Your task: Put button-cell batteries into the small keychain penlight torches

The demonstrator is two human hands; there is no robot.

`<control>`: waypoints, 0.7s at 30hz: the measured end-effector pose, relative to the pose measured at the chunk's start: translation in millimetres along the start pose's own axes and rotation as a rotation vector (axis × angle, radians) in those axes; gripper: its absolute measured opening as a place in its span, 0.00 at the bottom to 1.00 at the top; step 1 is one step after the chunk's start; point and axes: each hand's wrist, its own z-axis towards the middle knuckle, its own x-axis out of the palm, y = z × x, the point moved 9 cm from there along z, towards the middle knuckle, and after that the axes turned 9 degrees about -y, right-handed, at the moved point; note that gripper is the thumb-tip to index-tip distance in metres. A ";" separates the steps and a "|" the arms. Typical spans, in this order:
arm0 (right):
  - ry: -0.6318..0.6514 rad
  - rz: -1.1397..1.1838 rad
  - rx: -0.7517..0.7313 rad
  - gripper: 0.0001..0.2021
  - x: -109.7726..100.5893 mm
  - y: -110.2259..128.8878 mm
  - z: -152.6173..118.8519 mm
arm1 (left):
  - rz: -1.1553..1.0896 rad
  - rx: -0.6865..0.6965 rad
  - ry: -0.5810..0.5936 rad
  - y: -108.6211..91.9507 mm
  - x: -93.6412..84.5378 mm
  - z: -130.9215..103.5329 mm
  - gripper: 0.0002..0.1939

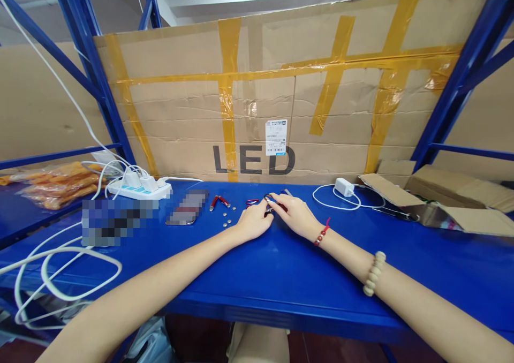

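Note:
My left hand (255,222) is closed, its fingers curled at the middle of the blue shelf (257,277). Right against it, my right hand (299,214) is closed too, with the fingers angled down toward the left fingertips. A small dark loop, shaped like a carabiner (268,196), shows at the right fingertips; the rest is hidden by the hands. Just beyond the left hand lies a red carabiner (252,202). Farther left are two short red tubes with silver ends (223,201) and several button cells (229,222). A blue piece (286,191) sticks out behind the right hand.
On the left are a phone (187,208), a white power strip (140,188), looping white cables (80,296) and bagged orange items (64,183). At right stand a white charger (344,187) and an opened cardboard box (461,199). A large cardboard sheet (180,122) closes the back.

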 end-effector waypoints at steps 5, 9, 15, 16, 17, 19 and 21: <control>0.000 0.010 -0.010 0.16 2.5 -0.4 -0.6 | -0.001 -0.005 0.004 0.1 0.5 0.0 0.18; -0.002 0.020 -0.020 0.17 3.2 -0.2 -1.1 | -0.007 -0.023 0.004 2.7 2.4 0.9 0.15; -0.045 0.022 -0.037 0.17 0.0 3.7 -2.0 | -0.092 -0.026 -0.022 5.4 4.0 4.1 0.12; -0.058 0.022 -0.037 0.16 -1.4 4.0 -2.1 | -0.117 -0.022 -0.028 5.1 3.4 4.4 0.11; -0.072 0.025 -0.036 0.16 -2.8 4.2 -2.0 | -0.143 -0.017 -0.034 4.6 2.6 4.5 0.11; -0.097 0.035 -0.036 0.16 -5.5 4.7 -1.9 | -0.206 -0.006 -0.049 3.0 0.3 4.3 0.12; -0.116 0.049 -0.038 0.16 -7.6 5.2 -1.6 | -0.280 0.001 -0.072 1.7 -2.8 3.9 0.13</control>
